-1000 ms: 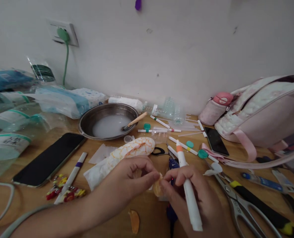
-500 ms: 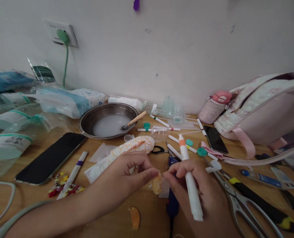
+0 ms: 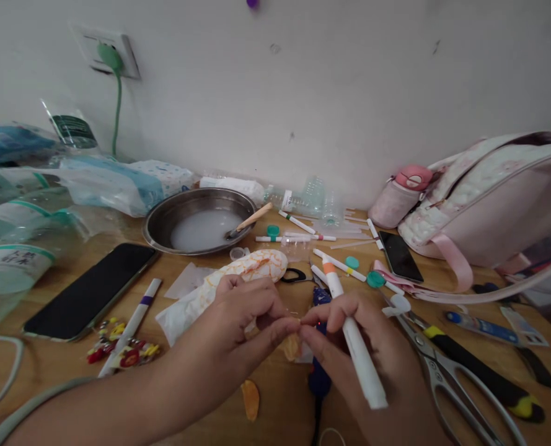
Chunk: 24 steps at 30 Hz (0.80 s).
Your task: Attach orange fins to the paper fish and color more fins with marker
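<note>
In my right hand [image 3: 356, 347] is a white marker [image 3: 361, 359] with an orange band, lying slantwise across the fingers. That hand's thumb and forefinger are pinched and meet the fingertips of my left hand [image 3: 251, 325]. My left thumb and fingers are also closed in a pinch. A small orange-streaked piece [image 3: 292, 348] shows just under the left fingertips and seems held there; its upper part is hidden. Below the hands, an orange wedge-shaped piece [image 3: 250, 399] lies on the table. Behind the left hand rests a white wrap with orange lines [image 3: 256, 263].
A metal basin [image 3: 154, 238] holds cloudy liquid and a wooden-handled brush [image 3: 254, 215]. A dark blue tool [image 3: 320, 371] with a cord lies between my hands. Scissors [image 3: 436, 365] are at right, near a pink backpack [image 3: 502, 204]. A phone [image 3: 89, 291] and plastic bottles [image 3: 15, 266] occupy the left.
My fingertips have come together, closing the small gap between the two hands. The marker in my right hand has shifted slightly left and tilted more. The view has moved a little.
</note>
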### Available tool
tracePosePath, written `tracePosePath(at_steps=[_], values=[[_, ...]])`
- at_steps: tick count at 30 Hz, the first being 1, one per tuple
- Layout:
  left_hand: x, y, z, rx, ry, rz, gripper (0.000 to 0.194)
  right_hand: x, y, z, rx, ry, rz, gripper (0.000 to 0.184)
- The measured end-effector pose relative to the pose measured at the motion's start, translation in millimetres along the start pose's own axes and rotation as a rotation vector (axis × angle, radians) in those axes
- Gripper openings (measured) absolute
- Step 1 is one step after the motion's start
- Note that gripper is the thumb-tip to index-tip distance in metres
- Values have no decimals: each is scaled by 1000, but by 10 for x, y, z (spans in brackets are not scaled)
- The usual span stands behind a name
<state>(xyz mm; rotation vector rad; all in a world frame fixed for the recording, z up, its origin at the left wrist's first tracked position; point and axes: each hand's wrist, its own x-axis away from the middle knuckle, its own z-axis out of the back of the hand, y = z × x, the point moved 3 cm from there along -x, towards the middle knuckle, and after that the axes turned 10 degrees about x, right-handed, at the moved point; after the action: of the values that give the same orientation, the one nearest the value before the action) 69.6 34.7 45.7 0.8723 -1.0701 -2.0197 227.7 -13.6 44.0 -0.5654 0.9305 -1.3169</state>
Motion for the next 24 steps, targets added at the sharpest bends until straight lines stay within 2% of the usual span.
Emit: tracePosePath(at_steps=[4, 8, 12, 16, 18, 21, 24], values=[[1, -2, 15, -96, -3, -115, 28, -47, 77, -25, -252, -106, -118, 24], [-14, -3, 17, -91, -99, -138, 25, -41, 114, -42, -281, -159, -129, 24], [-14, 1, 12, -44, -159, -91, 12, -19, 114, -54, -165, -145, -67, 20], [-5, -3, 10, -50, -154, -46, 14, -21, 71, -40, 57, -149, -25, 13], [-15, -15, 6, -22, -162, 19, 18, -28, 46, -22, 122, -148, -7, 11], [-34, -34, -6, 78, -129, 155, 25, -30, 28, -7, 165, -195, -10, 10], [-15, -39, -45, 202, -42, 216, 25, -15, 17, 1, 209, -262, -48, 13]])
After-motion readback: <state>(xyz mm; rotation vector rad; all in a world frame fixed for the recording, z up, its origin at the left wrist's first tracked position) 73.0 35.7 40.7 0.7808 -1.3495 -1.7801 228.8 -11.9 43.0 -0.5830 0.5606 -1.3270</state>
